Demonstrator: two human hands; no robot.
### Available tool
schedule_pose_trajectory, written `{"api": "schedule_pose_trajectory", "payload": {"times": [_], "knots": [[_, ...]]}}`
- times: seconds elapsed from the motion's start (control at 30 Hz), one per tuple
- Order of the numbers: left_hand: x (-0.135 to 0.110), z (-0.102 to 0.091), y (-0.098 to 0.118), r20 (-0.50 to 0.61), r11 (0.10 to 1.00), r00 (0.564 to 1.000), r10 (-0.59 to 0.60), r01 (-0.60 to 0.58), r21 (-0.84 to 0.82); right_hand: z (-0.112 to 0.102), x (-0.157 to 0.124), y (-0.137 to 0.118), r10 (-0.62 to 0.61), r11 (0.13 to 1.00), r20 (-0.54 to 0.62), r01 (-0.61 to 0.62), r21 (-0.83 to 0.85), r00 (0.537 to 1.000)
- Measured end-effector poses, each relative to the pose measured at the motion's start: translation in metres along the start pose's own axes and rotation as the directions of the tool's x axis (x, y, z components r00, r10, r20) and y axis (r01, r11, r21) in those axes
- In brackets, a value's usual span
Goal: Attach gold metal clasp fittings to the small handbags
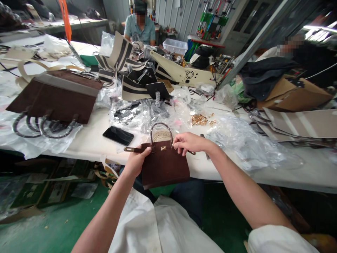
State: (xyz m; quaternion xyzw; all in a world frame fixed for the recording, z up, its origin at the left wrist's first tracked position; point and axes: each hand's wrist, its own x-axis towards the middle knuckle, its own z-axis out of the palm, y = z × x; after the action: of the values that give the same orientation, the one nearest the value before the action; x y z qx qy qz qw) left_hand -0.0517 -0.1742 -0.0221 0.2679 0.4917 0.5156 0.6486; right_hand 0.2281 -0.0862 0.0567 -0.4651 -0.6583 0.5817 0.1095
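A small dark brown handbag point(165, 167) stands upright at the table's front edge, its wrapped handle arched above it and a gold clasp point(163, 148) on its front. My left hand point(138, 160) grips the bag's upper left corner, thumb on the front face. At the bag's upper right, by the foot of the handle, my right hand point(185, 143) has its fingers pinched together; whatever is between them is too small to make out. A strap with a metal end point(129, 149) sticks out past the left corner. A black phone point(118, 135) lies on the table left of the bag.
Larger brown bag pieces with wrapped handles point(58, 95) lie at the left. Striped panels point(137, 86) and clear plastic wrap point(244, 140) cover much of the table point(92, 151). Small gold fittings point(199, 119) form a pile beyond my right hand. A person point(140, 26) sits across the table.
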Motion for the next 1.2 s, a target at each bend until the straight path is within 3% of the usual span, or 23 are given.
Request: {"api": "schedule_pose_trajectory", "payload": {"times": [0.1,0.23,0.33,0.43,0.63,0.93,1.2], "knots": [[0.0,0.0,-0.003,-0.011,1.0,1.0,0.016,-0.016,-0.013,0.009,-0.005,0.009,0.01,0.999,-0.23,-0.019,-0.039,0.973],[0.0,-0.001,-0.006,-0.001,0.999,0.999,0.032,-0.032,-0.011,0.04,-0.017,0.031,-0.022,1.0,-0.586,0.013,-0.021,0.81],[0.002,0.0,-0.007,-0.001,1.0,1.0,0.028,-0.028,-0.002,0.059,-0.028,0.045,-0.068,0.998,-0.713,0.06,-0.037,0.698],[0.003,0.0,-0.008,-0.003,0.999,0.999,0.035,-0.035,-0.006,0.066,-0.034,0.054,-0.135,0.991,-0.752,0.069,-0.119,0.645],[0.002,0.0,-0.011,-0.001,0.999,0.999,0.049,-0.049,0.004,0.064,-0.033,0.058,-0.186,0.972,-0.746,0.01,-0.234,0.64],[-0.002,0.002,-0.016,-0.026,0.997,0.996,0.082,-0.082,-0.01,0.058,-0.027,0.056,-0.188,0.951,-0.676,-0.04,-0.307,0.712],[-0.008,0.011,-0.02,-0.097,0.976,0.973,0.212,-0.205,0.071,0.053,-0.02,0.04,-0.151,0.926,-0.62,-0.108,-0.361,0.77]]}}
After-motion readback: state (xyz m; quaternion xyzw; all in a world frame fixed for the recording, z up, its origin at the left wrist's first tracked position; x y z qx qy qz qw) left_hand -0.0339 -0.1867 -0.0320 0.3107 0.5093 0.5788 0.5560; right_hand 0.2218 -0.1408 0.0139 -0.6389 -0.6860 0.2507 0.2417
